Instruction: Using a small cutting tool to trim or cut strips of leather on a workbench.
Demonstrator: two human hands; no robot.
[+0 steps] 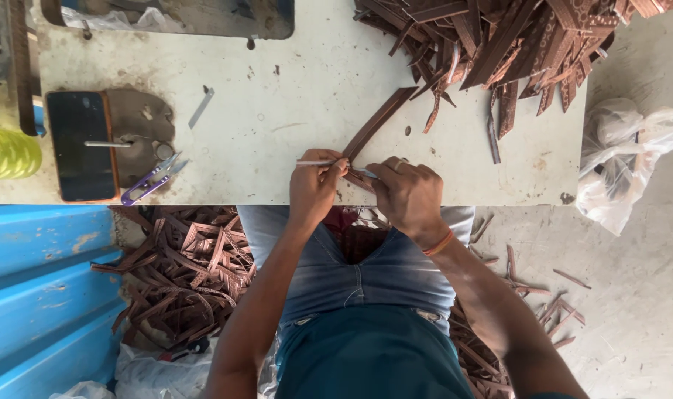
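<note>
Strip pinched at the surface's near edge

Strip [373, 125], brown and narrow, lies slanted on the surface [292, 140], its lower end between my two hands near 6 o'clock. My left hand [314, 188] is closed around a thin pen-like tool [318, 163] that points toward 9 o'clock and touches the strip's end. My right hand [406, 196] is curled shut on that same end, just beside the left. A heap of strips [513, 44] fills 1 o'clock. Purple snips [150, 181] and a dark phone [79, 144] sit at 9 o'clock. More strips litter the floor [632, 295] by my knees.
</note>
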